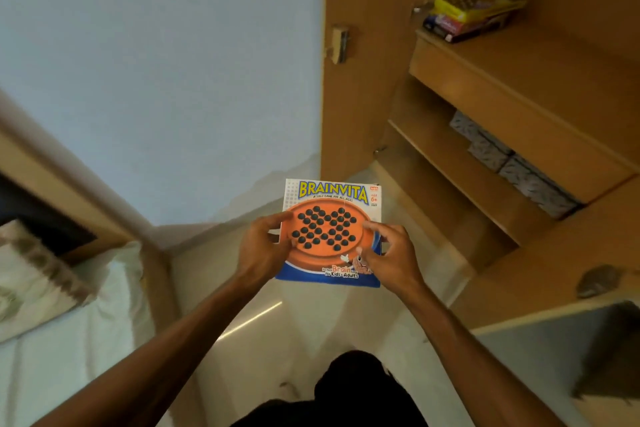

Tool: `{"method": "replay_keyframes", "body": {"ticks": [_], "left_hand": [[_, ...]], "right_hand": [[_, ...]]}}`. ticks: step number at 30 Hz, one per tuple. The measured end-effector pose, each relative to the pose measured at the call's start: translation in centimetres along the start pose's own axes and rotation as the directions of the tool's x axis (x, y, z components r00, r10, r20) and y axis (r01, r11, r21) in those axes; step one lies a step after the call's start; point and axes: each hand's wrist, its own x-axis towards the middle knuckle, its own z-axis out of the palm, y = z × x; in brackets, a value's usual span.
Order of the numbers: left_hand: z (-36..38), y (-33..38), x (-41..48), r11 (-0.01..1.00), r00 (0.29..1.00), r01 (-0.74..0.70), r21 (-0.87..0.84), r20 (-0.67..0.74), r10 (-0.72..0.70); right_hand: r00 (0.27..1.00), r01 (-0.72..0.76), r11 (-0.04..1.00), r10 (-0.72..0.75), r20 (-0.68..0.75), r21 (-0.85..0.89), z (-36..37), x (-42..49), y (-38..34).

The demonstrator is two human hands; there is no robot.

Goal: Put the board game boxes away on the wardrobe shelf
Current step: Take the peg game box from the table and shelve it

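We hold the Brainvita box [331,232] flat, left hand [264,246] and right hand [389,258] fingers [372,227] closed on its sides; two boxes [471,12] stacked on wardrobe shelf [519,66].

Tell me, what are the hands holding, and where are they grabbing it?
Both hands hold the flat square orange-and-blue Brainvita board game box. The left hand grips its left edge, and the right hand grips its right edge, low down.
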Motion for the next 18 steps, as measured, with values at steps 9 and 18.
{"method": "replay_keyframes", "body": {"ticks": [9, 18], "left_hand": [[9.6, 8.8, 19.2, 0.995, 0.986, -0.096, 0.023, 0.142, 0.092], [18.5, 19.7, 35.2, 0.98, 0.952, -0.199, 0.011, 0.238, 0.191]], "right_hand": [[0.971, -0.115, 0.991, 0.127, -0.204, 0.072, -6.9, 17.1, 0.4], [0.931, -0.081, 0.994, 0.102, -0.349, 0.073, -15.5, 33.2, -0.4]]}}
